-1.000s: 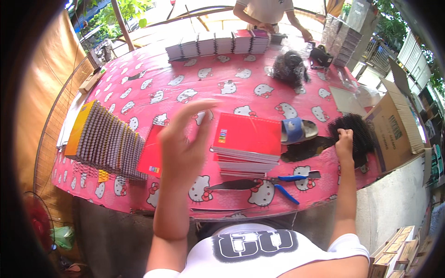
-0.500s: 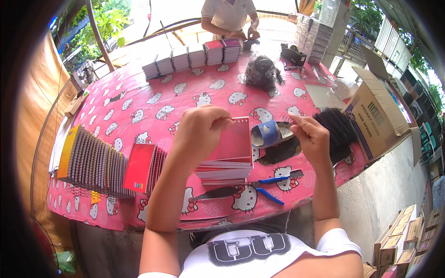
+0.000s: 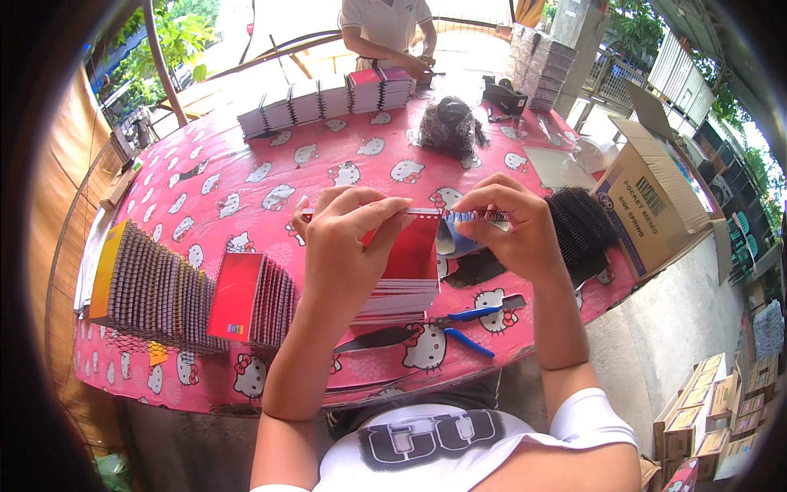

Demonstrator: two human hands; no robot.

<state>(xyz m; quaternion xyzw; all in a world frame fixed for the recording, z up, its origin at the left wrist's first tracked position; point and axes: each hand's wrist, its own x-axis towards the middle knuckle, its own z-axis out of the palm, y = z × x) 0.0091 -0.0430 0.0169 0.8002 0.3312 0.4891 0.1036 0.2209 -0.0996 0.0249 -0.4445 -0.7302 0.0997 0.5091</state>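
Observation:
My left hand [image 3: 354, 221] grips a red notebook [image 3: 425, 212] by its punched edge, above a stack of loose notebooks [image 3: 402, 299] with a red cover on top. In my right hand [image 3: 516, 221], thumb and fingers pinch a dark spiral coil [image 3: 484, 216], whose end meets the row of holes at the notebook's right end. Whether the coil is threaded is too small to tell. A blue object [image 3: 461, 239] lies partly hidden below my right hand. Nearer me are blue-handled pliers [image 3: 475, 314] and a dark blade-shaped tool [image 3: 377, 339].
Spiral-bound notebooks [image 3: 156, 283] and red notebooks [image 3: 238, 295] stand in rows at left. A heap of black coils [image 3: 582, 225] and a cardboard box [image 3: 656, 193] are at right. Across the table, a person [image 3: 389, 41] works behind notebook piles [image 3: 320, 102] and a plastic-wrapped black bundle [image 3: 451, 127].
My left hand has lifted the notebook's punched edge off the stack. My right hand has moved left, bringing the coil to that edge. The whole view has shifted slightly.

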